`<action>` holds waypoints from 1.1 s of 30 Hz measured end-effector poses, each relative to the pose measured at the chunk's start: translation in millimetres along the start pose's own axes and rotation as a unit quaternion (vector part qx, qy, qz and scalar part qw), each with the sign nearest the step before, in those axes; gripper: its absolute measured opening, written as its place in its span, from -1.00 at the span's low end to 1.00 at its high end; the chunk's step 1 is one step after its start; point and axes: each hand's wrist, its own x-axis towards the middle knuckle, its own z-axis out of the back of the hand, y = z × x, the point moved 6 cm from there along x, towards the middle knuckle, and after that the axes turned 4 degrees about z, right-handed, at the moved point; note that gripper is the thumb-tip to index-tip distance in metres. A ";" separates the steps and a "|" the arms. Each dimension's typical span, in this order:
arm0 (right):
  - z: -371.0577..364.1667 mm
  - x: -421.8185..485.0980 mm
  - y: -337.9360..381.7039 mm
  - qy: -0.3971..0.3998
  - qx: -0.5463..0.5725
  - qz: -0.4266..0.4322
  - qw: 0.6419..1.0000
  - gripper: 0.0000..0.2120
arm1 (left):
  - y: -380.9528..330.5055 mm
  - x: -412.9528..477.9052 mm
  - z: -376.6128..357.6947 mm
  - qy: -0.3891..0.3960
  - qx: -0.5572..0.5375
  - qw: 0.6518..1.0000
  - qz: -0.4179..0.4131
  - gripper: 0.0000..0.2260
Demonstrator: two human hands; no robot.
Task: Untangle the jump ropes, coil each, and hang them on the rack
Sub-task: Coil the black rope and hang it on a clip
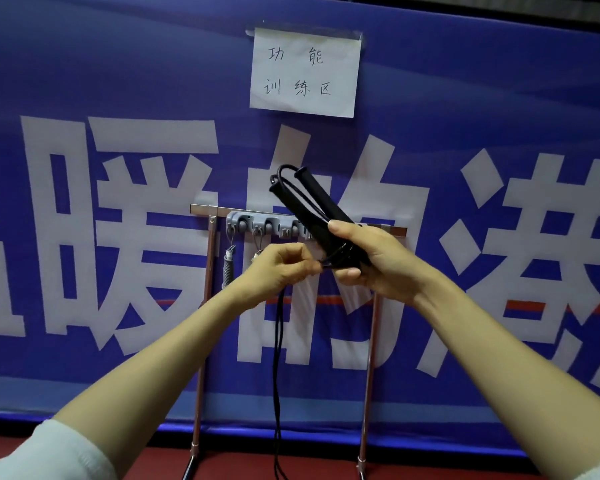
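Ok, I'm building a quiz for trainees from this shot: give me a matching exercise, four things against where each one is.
Things:
1. black handles
2. black cord
3. paper sign
4. grey hook strip

Places:
a. stuck on the blue banner
b. gripped in the right hand
c. on the top bar of the rack
d. pinched by the left hand, trailing down toward the floor

Pairs: 1-b, 2-d, 3-a, 4-c.
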 end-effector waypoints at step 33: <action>-19.9 -2.2 -50.8 0.101 -0.677 -0.143 0.715 -0.73 | -15.9 11.2 -14.0 0.219 0.520 0.816 0.124 -0.76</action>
